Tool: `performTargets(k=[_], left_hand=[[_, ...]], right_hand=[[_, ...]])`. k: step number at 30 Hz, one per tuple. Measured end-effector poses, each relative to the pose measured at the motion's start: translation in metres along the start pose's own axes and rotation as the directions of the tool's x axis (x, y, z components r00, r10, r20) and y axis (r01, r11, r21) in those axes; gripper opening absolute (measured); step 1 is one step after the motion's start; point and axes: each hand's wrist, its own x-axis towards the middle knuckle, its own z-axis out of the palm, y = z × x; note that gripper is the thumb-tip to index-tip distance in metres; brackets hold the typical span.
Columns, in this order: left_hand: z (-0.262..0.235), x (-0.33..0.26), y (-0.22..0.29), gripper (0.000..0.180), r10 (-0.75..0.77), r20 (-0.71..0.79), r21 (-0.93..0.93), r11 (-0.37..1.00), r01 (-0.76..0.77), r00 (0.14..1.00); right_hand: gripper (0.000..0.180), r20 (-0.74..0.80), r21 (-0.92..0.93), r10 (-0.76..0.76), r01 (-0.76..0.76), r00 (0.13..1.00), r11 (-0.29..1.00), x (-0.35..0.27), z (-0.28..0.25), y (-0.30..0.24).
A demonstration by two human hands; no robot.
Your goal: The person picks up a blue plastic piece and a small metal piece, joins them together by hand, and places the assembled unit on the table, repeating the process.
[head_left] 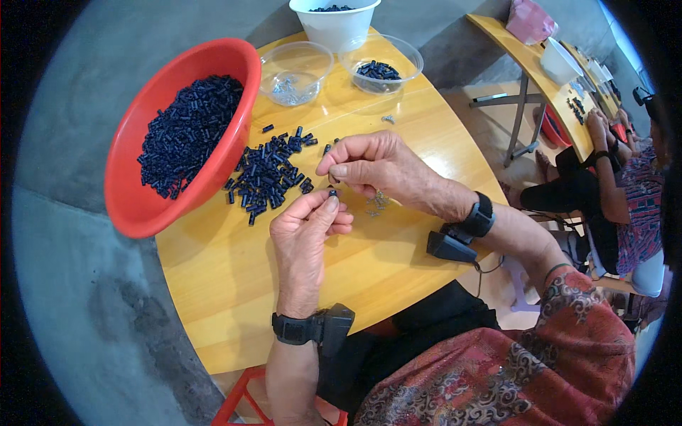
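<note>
Between thumb and forefinger, my left hand [305,231] pinches a small black cylindrical piece [332,192], its end pointing up. Just above it is my right hand [383,170], thumb and forefinger pressed together; what they hold is too small to make out. A loose heap of the same black pieces [266,174] lies on the table beyond my left hand. Partly behind my right hand is a little group of silvery metal parts, perhaps screws [376,204]. Each wrist wears a black strapped device.
A big red basin [128,206] full of black pieces tilts at the table's left. Toward the back stand a clear bowl [312,51] with metal parts, another clear bowl [405,53] with black pieces, and a white tub [334,28]. A person sits at another table [497,39], right.
</note>
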Motion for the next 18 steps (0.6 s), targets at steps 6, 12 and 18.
performTargets(k=[6, 12, 18], left_hand=[[-0.002, 0.001, -0.002, 0.021, -0.002, 0.021, -0.005, 1.000, 0.002, 1.000], [-0.002, 0.000, -0.001, 0.020, -0.011, 0.025, -0.018, 1.000, 0.012, 1.000], [-0.001, -0.002, 0.001, 0.020, -0.025, 0.036, -0.041, 0.999, 0.026, 0.999]], right_hand=[[0.013, -0.051, 0.135, -0.016, 0.023, 0.999, 0.991, -0.003, 0.003, 0.019], [0.011, -0.038, 0.165, -0.042, 0.048, 0.998, 0.985, -0.002, 0.004, 0.022], [0.011, -0.042, 0.183, -0.005, 0.013, 0.999, 0.983, -0.001, 0.005, 0.025]])
